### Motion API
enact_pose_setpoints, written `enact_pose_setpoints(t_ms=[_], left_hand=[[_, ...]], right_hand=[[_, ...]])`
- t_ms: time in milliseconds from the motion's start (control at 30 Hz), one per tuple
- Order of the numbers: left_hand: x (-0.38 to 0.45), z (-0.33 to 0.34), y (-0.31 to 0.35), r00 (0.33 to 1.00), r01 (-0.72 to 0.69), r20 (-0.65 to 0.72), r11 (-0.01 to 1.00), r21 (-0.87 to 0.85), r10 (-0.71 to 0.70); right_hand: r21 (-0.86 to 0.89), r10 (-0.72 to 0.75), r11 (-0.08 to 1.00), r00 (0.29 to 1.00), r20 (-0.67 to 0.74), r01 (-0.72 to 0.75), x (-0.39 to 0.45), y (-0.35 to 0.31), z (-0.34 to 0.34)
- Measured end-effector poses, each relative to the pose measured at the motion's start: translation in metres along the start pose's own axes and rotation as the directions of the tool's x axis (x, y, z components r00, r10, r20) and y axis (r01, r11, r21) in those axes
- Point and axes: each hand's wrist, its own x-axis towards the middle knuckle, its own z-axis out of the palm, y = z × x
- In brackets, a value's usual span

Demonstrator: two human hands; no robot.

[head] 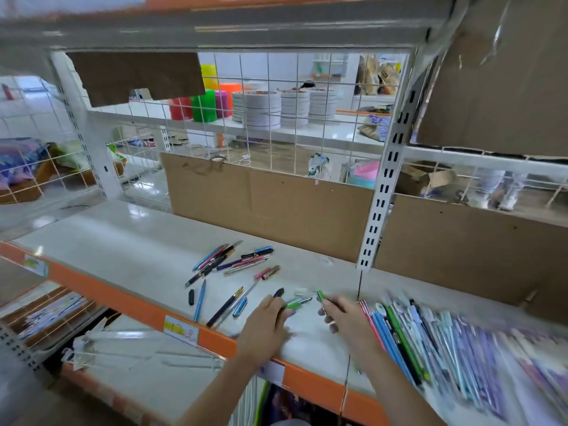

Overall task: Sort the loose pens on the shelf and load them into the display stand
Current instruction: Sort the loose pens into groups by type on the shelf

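While my left hand pinches a green pen and my right hand pinches its green cap, both hover over the shelf; loose pens lie scattered at eleven o'clock, packed pens at three.

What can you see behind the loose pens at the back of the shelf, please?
A cardboard sheet stands behind the loose pens, against a wire grid. Above its edge, tape rolls and coloured tubs show on another shelf. Whatever is directly behind the cardboard is hidden.
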Motion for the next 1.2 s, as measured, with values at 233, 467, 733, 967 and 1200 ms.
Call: enact_pose_setpoints(t_ms=[233, 467, 733, 967, 1200], left_hand=[[0.001, 0.001, -0.002, 0.999, 0.024, 0.024, 0.999, 0.043, -0.025], [0.001, 0.001, -0.004, 0.999, -0.005, 0.046, 0.998, 0.065, 0.002], [0.002, 0.0, 0.001, 0.996, -0.026, 0.083, 0.999, 0.028, 0.024], [0.005, -0.003, -0.001, 0.993, 0.042, 0.115, 0.993, -0.111, -0.029], [0.006, -0.004, -0.008, 0.999, 0.052, 0.012, 0.994, -0.101, -0.051]], right_hand=[[-0.128, -0.045, 0.991, 0.999, -0.006, 0.044, -0.008, -0.01, -0.008], [-0.348, -0.135, 0.926, 0.99, 0.046, 0.143, 0.0, -0.01, -0.009], [-0.431, -0.167, 0.873, 0.97, 0.177, 0.229, 0.006, -0.01, -0.001], [-0.287, -0.137, 0.943, 0.982, 0.133, 0.17, 0.009, -0.012, 0.004], [-0.191, -0.041, 0.98, 0.996, 0.079, 0.056, 0.016, -0.013, 0.025]])
